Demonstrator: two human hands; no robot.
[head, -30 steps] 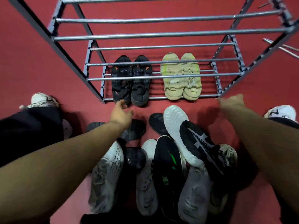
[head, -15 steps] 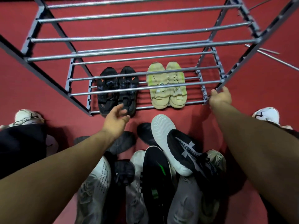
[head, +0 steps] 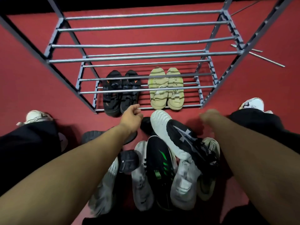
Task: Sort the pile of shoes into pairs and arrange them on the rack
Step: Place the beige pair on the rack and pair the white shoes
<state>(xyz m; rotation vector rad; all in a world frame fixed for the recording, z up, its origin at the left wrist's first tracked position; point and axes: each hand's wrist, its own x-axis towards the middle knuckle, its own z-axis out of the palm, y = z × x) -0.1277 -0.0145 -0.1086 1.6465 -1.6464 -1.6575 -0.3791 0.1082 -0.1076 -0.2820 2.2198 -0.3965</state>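
A grey metal shoe rack [head: 142,59] stands on the red floor. Its lowest tier holds a pair of black sandals [head: 121,92] on the left and a pair of beige sandals [head: 166,89] on the right. The pile [head: 162,168] lies in front: a black shoe with a white sole and grey cross [head: 183,137], a black shoe with green stripes [head: 160,166], several grey-white sneakers and dark shoes. My left hand [head: 131,118] hovers empty, fingers half curled, at the front bar by the black sandals' heels. My right hand [head: 209,116] is blurred, just below the rack's front right post.
My own feet in white sneakers [head: 37,116] [head: 253,103] and black trouser legs flank the pile. Loose metal rods [head: 266,60] lie on the floor right of the rack. The upper tiers of the rack hold no shoes.
My right hand has let go of the rack's front right post and drawn back toward the pile. My left hand stays near the black sandals, fingers more curled.
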